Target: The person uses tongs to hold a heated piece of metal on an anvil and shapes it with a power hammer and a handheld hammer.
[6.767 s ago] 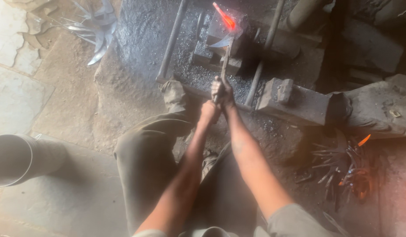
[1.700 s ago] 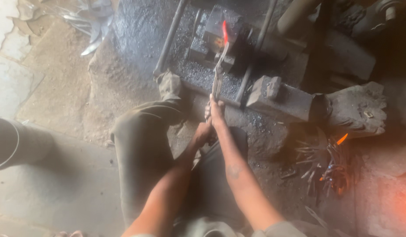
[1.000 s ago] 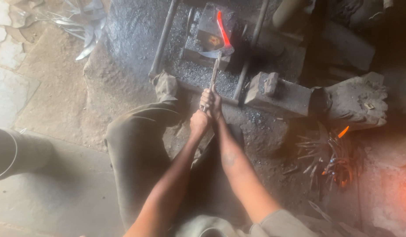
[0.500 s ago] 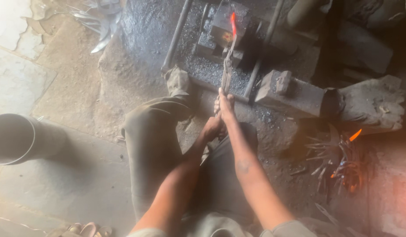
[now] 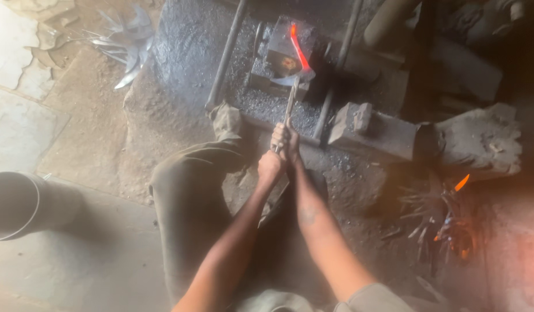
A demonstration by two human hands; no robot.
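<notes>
A: Tongs (image 5: pixel 290 110), gripped by both hands; where do they lead?

B: From the hands up to the anvil (image 5: pixel 278 58), where their tips meet a glowing strip (image 5: pixel 298 49) of hot metal that lies slantwise on the block. Whether the tips clamp the strip or merely touch it is too small to tell.

A: State of the hands?

B: Right hand (image 5: pixel 287 138) curled tight round the handles, farther along; left hand (image 5: pixel 270 167) closed just behind it, touching it. The handle ends are hidden inside the fists.

A: Surroundings?

B: Two rods (image 5: pixel 223 58) lie on the dark ground either side of the anvil. A stone block (image 5: pixel 374 130) sits right of the hands. A fire (image 5: pixel 451 214) glows at lower right among dark scraps, indistinct in shadow. A pipe (image 5: pixel 18 205) is cut off at the left edge. Pale blades (image 5: pixel 122 40) lie heaped at upper left, blurred. The person's leg (image 5: pixel 192 196) stretches toward the anvil.
</notes>
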